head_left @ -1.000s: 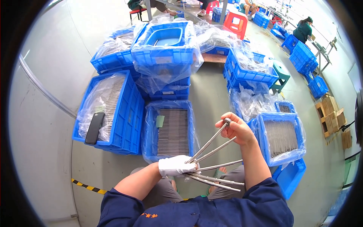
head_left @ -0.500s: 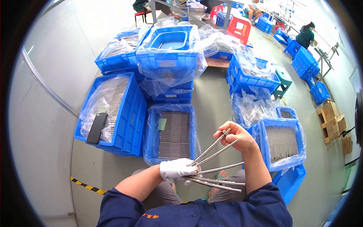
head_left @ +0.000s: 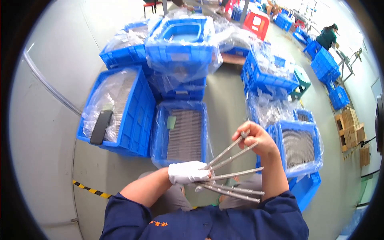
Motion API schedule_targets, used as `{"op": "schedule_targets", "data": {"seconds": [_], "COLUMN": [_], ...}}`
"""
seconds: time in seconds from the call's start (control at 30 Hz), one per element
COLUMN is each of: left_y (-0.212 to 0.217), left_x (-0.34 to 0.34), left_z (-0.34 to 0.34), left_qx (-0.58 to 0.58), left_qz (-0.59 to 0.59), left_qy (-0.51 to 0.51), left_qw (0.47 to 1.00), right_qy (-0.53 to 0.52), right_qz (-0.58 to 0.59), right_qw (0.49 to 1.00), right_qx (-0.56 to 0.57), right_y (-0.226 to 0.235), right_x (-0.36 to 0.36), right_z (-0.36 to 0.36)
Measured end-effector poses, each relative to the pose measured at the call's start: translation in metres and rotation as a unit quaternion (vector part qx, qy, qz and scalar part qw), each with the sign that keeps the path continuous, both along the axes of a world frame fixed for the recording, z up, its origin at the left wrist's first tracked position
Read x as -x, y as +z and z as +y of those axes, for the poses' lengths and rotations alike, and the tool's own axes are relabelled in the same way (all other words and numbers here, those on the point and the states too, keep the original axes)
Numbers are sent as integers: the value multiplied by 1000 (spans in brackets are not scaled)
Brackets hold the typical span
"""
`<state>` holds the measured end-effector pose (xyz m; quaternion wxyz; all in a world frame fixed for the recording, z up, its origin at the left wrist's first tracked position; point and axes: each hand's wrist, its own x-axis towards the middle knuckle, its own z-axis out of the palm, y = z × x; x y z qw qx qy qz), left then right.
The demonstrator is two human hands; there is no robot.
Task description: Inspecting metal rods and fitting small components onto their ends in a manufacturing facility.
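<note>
Rods (head_left: 236, 174), at least five, fan out in the head view from the gloved left hand (head_left: 188, 173), their free ends spread below and to the right of the near crate (head_left: 158, 132). The left fingers are curled round the gathered ends, by that crate's near edge. The right hand (head_left: 262, 140), bare, is to the right of the near crate; its thumb and forefinger are drawn together on a small round piece (head_left: 245, 135) at the tip of the uppermost rod. Blur hides whether the piece sits around the tip or only against it. More rods lie in rows inside the near crate, with a green slip (head_left: 171, 123) on them, and a second crate (head_left: 279, 148) of close-set rods stands to its right. The step in hand looks to be working the piece at one rod's end; the other tips appear to carry none. The next move seems to call for a steady left grip and right fingertips in line with that rod, clear of the neighbouring tips.
</note>
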<state>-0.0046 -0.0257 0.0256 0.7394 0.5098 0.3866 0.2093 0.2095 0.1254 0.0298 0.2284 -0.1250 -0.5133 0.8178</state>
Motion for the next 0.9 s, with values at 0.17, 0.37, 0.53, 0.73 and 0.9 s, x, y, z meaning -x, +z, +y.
{"op": "schedule_targets", "data": {"seconds": [0.17,0.37,0.53,0.73,0.9], "left_y": [1,-5,-5,-10,-13], "left_x": [0,1,2,-5,-1], "left_z": [6,8,3,-2,-3], "left_qx": [25,43,61,67,97], "left_qz": [2,32,-37,-55,-104], "left_qy": [38,-17,-19,68,16], "left_qw": [999,998,997,994,990], "right_qy": [-16,-6,30,28,-111], "right_qz": [26,16,-21,17,107], "right_qw": [999,999,999,998,987], "right_qx": [42,44,7,60,38], "right_y": [-3,-3,-4,-24,-19], "right_x": [10,5,16,28,1], "right_z": [4,3,-10,-25,14]}}
